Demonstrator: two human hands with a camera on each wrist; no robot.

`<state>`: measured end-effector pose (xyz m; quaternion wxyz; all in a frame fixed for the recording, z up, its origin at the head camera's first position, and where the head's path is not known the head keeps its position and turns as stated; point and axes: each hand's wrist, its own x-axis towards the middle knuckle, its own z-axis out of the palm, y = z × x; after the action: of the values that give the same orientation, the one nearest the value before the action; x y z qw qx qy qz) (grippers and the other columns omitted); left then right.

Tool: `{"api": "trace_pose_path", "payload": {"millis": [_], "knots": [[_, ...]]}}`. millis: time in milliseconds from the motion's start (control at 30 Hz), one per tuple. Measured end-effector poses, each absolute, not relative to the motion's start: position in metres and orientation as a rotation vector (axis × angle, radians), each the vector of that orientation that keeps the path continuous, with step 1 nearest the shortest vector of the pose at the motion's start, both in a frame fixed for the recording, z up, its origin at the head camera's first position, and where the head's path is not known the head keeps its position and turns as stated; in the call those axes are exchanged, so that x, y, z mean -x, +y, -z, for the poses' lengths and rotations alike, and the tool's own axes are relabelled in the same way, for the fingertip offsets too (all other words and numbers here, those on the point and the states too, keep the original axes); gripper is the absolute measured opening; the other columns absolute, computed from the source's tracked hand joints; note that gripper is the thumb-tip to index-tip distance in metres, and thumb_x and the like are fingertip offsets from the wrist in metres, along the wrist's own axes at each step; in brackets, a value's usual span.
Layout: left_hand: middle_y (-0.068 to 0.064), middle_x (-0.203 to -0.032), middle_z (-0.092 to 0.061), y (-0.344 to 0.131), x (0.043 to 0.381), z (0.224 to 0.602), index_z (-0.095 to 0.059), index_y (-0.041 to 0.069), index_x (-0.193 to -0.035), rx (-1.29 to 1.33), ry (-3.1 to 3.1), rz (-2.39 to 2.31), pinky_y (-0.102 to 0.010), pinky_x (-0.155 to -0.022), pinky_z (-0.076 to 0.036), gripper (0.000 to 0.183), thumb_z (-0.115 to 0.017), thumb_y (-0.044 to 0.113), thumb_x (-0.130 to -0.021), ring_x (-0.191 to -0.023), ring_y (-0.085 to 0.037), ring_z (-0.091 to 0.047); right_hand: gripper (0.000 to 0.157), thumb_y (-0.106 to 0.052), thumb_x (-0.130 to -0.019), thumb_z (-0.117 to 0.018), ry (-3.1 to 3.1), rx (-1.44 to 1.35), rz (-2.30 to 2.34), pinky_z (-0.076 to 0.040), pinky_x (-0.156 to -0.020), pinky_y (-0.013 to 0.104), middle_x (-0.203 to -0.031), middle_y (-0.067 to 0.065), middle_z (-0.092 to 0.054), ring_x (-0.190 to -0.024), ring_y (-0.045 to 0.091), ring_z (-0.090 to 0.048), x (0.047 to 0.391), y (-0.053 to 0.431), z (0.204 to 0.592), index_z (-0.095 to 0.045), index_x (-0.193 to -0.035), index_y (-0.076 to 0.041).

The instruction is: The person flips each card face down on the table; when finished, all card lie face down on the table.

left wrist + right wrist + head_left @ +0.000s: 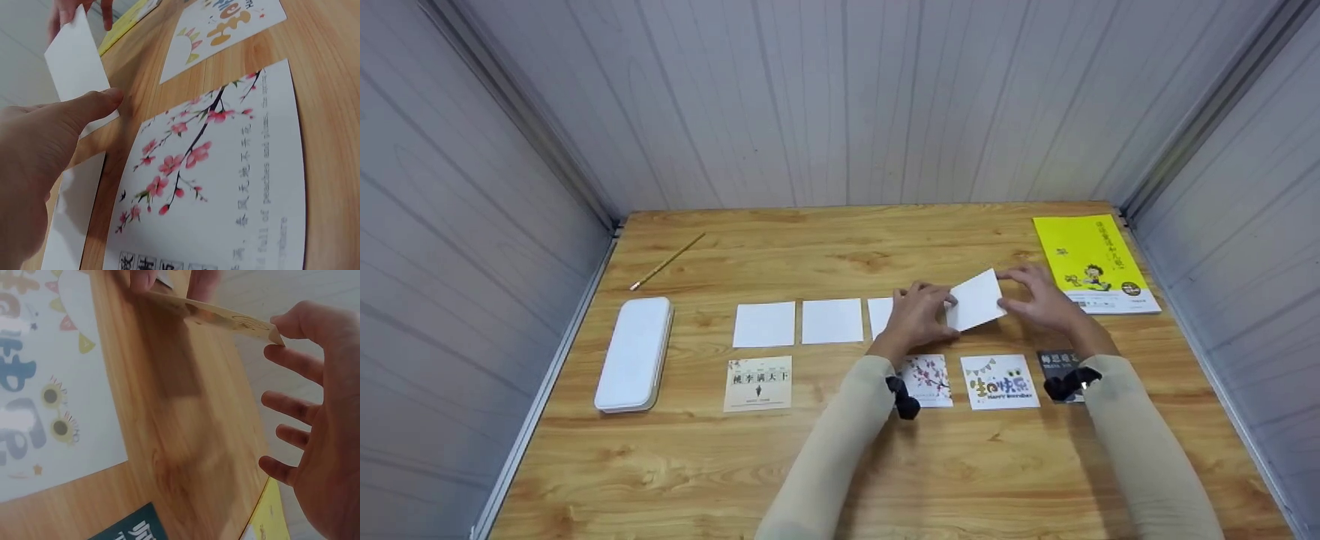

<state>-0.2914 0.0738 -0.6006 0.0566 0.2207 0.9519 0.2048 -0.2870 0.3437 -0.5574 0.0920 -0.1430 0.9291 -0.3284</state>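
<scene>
One white card (979,301), tilted above the bench (675,472) between left hand (916,319) and right hand (1042,301).
The left hand pinches its 9 o'clock side, the right hand its 3 o'clock side; a birthday card (1000,382) lies toward 6 o'clock, a yellow book (1093,262) toward 2.

Wood-grain table (810,255): pencil (668,261), white case (634,354), yellow book (1084,255), flat cards (1001,382).

Over there the left hand (39,152) has its thumb across a tilted white card (79,59), whose far end the right hand (63,12) grips. A blossom card (225,180), a second blank card (73,208) and a bunting card (216,36) lie on the table (332,124).
</scene>
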Motion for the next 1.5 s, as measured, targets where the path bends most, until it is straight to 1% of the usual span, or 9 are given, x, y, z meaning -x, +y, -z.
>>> {"api": "trace_pose_path", "payload": {"millis": [100, 267, 467, 600, 800, 1033, 1267, 1367, 1500], "knots": [[0.011, -0.169, -0.062, 0.069, 0.292, 0.602, -0.076, 0.030, -0.143, -0.666, 2.893, -0.619, -0.051, -0.123, -0.040, 0.058, -0.091, 0.055, -0.093, -0.159, -0.022, -0.053, 0.063, -0.033, -0.108, -0.070, 2.748, 0.395, 0.950, -0.021, -0.128, 0.086, -0.169, 0.034, -0.040, -0.162, 0.057, -0.024, 0.286, 0.347, 0.562, -0.055, -0.162, -0.004], [0.010, -0.167, -0.063, 0.065, 0.292, 0.602, -0.078, 0.029, -0.140, -0.683, 2.903, -0.610, -0.053, -0.121, -0.040, 0.056, -0.091, 0.055, -0.092, -0.157, -0.023, -0.054, 0.067, -0.039, -0.108, -0.071, 2.739, 0.313, 0.901, -0.023, -0.128, 0.083, -0.170, 0.033, -0.039, -0.161, 0.055, -0.027, 0.286, 0.350, 0.570, -0.054, -0.164, -0.006], [0.009, -0.165, -0.065, 0.062, 0.294, 0.602, -0.080, 0.029, -0.137, -0.654, 2.904, -0.607, -0.053, -0.122, -0.039, 0.055, -0.093, 0.056, -0.090, -0.157, -0.022, -0.053, 0.069, -0.043, -0.105, -0.077, 2.789, 0.280, 0.831, -0.028, -0.127, 0.077, -0.165, 0.031, -0.043, -0.156, 0.053, -0.032, 0.287, 0.347, 0.579, -0.058, -0.162, -0.009], [0.008, -0.165, -0.065, 0.061, 0.295, 0.602, -0.080, 0.029, -0.138, -0.642, 2.904, -0.609, -0.053, -0.122, -0.039, 0.057, -0.093, 0.057, -0.090, -0.157, -0.022, -0.052, 0.069, -0.041, -0.103, -0.080, 2.800, 0.246, 0.793, -0.029, -0.126, 0.078, -0.167, 0.031, -0.039, -0.156, 0.053, -0.031, 0.286, 0.346, 0.581, -0.059, -0.162, -0.013], [0.008, -0.165, -0.065, 0.059, 0.295, 0.601, -0.079, 0.029, -0.139, -0.647, 2.902, -0.604, -0.052, -0.122, -0.040, 0.058, -0.092, 0.058, -0.090, -0.156, -0.022, -0.053, 0.067, -0.041, -0.103, -0.079, 2.789, 0.235, 0.715, -0.027, -0.126, 0.079, -0.171, 0.031, -0.034, -0.157, 0.055, -0.026, 0.285, 0.344, 0.581, -0.059, -0.163, -0.017], [0.008, -0.164, -0.066, 0.058, 0.295, 0.600, -0.079, 0.029, -0.139, -0.639, 2.900, -0.597, -0.053, -0.124, -0.038, 0.058, -0.092, 0.057, -0.090, -0.156, -0.022, -0.053, 0.062, -0.038, -0.104, -0.078, 2.792, 0.251, 0.698, -0.024, -0.126, 0.079, -0.170, 0.032, -0.035, -0.158, 0.057, -0.025, 0.285, 0.343, 0.582, -0.063, -0.160, -0.015], [0.009, -0.166, -0.064, 0.058, 0.294, 0.599, -0.078, 0.030, -0.141, -0.629, 2.889, -0.577, -0.053, -0.123, -0.039, 0.059, -0.091, 0.058, -0.091, -0.159, -0.022, -0.050, 0.064, -0.038, -0.103, -0.080, 2.788, 0.282, 0.737, -0.024, -0.126, 0.080, -0.172, 0.036, -0.033, -0.160, 0.059, -0.022, 0.285, 0.342, 0.581, -0.064, -0.158, -0.011], [0.008, -0.166, -0.063, 0.058, 0.295, 0.596, -0.078, 0.030, -0.142, -0.635, 2.881, -0.578, -0.055, -0.124, -0.040, 0.060, -0.091, 0.059, -0.091, -0.159, -0.023, -0.050, 0.063, -0.039, -0.104, -0.078, 2.783, 0.258, 0.740, -0.024, -0.128, 0.080, -0.173, 0.035, -0.032, -0.162, 0.059, -0.022, 0.285, 0.342, 0.579, -0.063, -0.159, -0.012], [0.008, -0.167, -0.063, 0.055, 0.294, 0.591, -0.076, 0.031, -0.144, -0.643, 2.874, -0.603, -0.056, -0.126, -0.039, 0.061, -0.091, 0.057, -0.092, -0.160, -0.023, -0.050, 0.062, -0.040, -0.105, -0.078, 2.800, 0.277, 0.737, -0.025, -0.128, 0.079, -0.173, 0.035, -0.035, -0.161, 0.058, -0.025, 0.285, 0.338, 0.576, -0.063, -0.158, -0.013]]}}
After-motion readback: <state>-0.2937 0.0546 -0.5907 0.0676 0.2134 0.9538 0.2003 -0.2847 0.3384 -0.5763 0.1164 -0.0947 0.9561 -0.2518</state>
